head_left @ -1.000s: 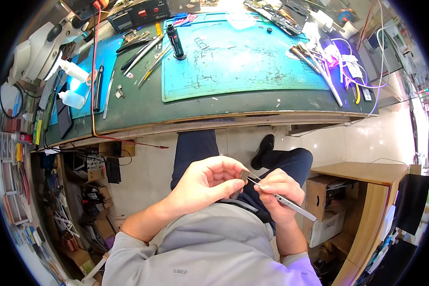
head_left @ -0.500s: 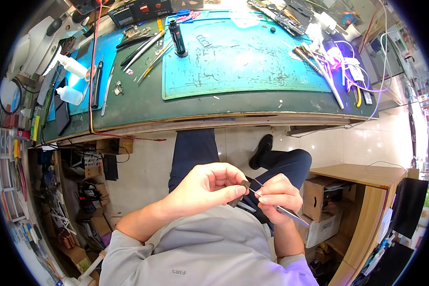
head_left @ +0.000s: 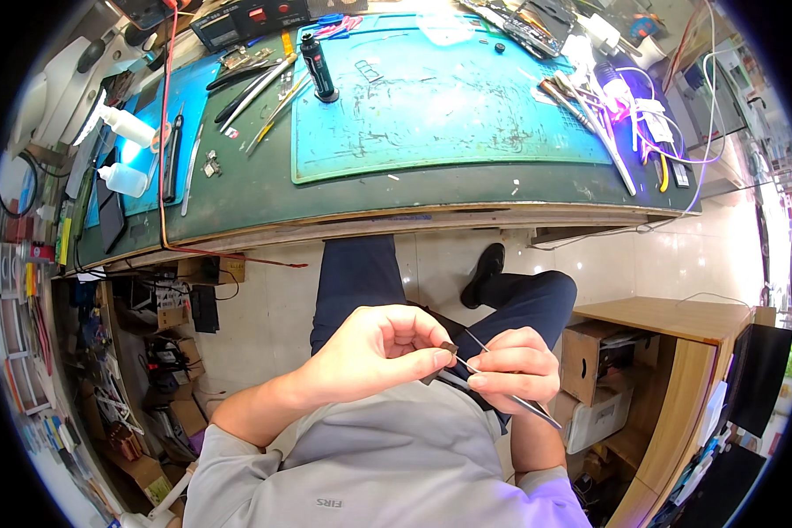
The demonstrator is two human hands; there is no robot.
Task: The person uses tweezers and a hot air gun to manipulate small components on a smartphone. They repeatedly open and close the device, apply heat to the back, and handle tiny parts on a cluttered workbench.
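Above my lap, my left hand (head_left: 378, 348) pinches a small dark flat piece (head_left: 450, 347) between thumb and fingertips. Its exact kind is too small to make out. My right hand (head_left: 515, 370) is closed around a pair of metal tweezers (head_left: 537, 411), whose back end sticks out below the fingers. One slim prong reaches the edge of the dark piece at my left thumb; the other stands apart from it, above. Whether the tip grips the piece or only touches it, I cannot tell.
Ahead is a workbench with a blue-green mat (head_left: 449, 114) and an upright black cylindrical tool (head_left: 319, 69). White bottles (head_left: 123, 179) and a red cable (head_left: 165, 158) are at left. Brushes (head_left: 594, 123) and white cables lie at right. A wooden cabinet (head_left: 669, 321) stands beside my right arm.
The tweezers have turned a little in my right hand, so their back end looks narrower. My left hand keeps its pinch on the dark piece. The bench has shifted slightly in view.
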